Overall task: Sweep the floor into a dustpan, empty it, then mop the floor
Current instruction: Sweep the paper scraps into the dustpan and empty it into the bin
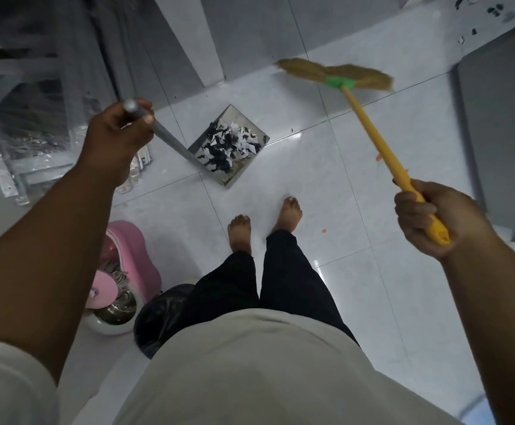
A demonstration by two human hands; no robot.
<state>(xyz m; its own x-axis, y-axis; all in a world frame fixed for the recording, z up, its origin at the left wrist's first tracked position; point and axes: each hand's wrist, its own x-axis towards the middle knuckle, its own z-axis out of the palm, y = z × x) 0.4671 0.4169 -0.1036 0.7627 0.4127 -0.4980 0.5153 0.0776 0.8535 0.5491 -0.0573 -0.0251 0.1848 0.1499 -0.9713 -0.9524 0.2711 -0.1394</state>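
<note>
The dustpan [228, 145] lies on the floor [311, 185] just ahead of the feet [290, 214], with paper scraps [234, 139] in it and its handle slanting up and left into the left grip [118, 133]. The broom [371, 130] reaches farther ahead on the right, its stick running back into the right grip [428, 216]. A mop bucket [121, 280] sits left of the legs, a bin bag [158, 320] just beside it

Glossy white tile floor [357, 271]
Metal dustpan [238, 116] w/ blk & wht paper scraps [228, 142]; pink mop bucket [133, 240] + black bin bag [158, 320] at left; orange bits [323, 230].
</note>
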